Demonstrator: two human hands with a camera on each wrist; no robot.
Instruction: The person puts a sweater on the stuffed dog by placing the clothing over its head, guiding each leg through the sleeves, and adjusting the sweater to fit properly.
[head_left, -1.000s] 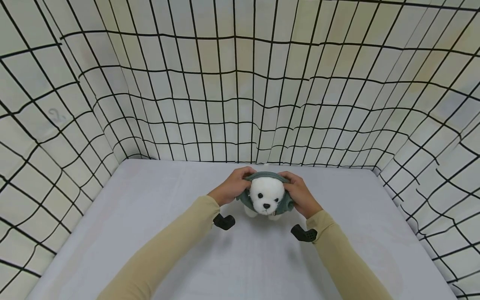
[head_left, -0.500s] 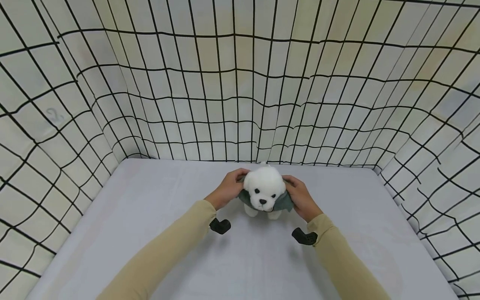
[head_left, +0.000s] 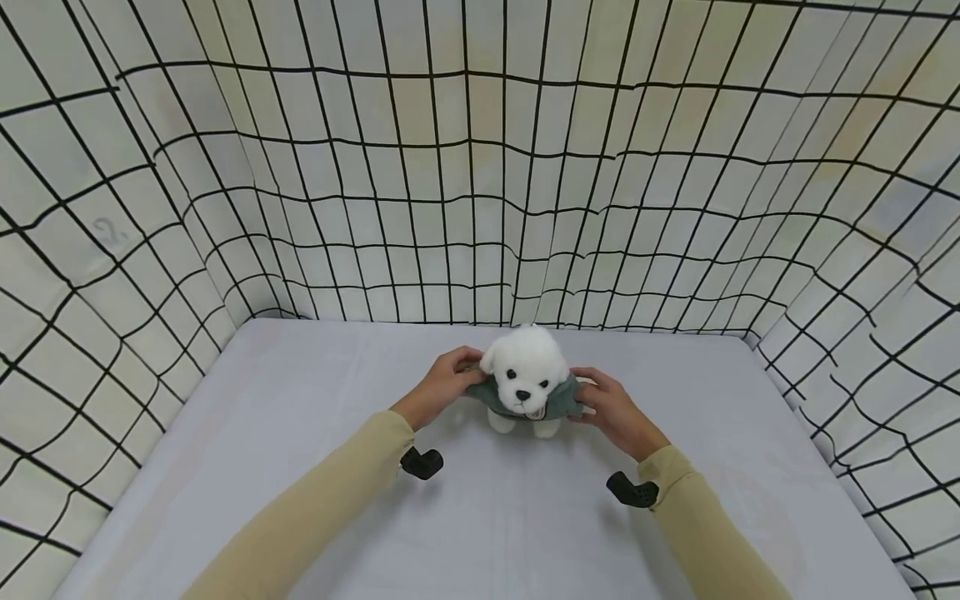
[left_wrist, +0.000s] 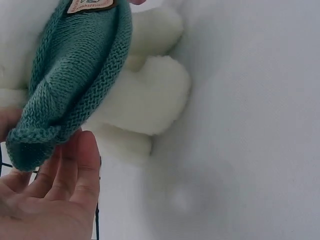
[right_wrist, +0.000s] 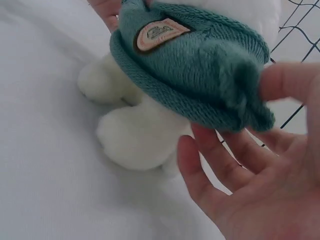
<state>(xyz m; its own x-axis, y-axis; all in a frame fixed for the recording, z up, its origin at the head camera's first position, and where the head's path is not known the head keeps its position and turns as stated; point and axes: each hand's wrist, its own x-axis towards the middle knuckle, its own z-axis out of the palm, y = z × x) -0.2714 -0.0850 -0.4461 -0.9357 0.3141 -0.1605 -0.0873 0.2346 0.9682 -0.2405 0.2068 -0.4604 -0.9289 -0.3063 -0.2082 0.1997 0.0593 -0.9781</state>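
A white plush dog [head_left: 524, 354] stands on the white table, facing me. Around its neck and upper body sits a teal knitted sweater [head_left: 562, 400] with a pink badge [right_wrist: 161, 35] on its front. On the left, my left hand [head_left: 437, 390] pinches the sweater's short sleeve, whose rolled cuff [left_wrist: 32, 147] shows between thumb and fingers in the left wrist view. My right hand [head_left: 617, 412] holds the opposite sleeve, thumb on one side and fingers under the hem in the right wrist view. The dog's white legs [left_wrist: 145, 95] stick out below the hem.
The white tabletop [head_left: 480, 525] spreads around the dog. A black grid net [head_left: 435, 200] over pale walls encloses the back and both sides. Black wrist pieces [head_left: 422, 463] hang under both beige sleeves [head_left: 307, 508].
The sweater's neck opening has come down over the dog's head to its neck, baring the head. Both hands have then moved outward and slightly down to the sleeves.
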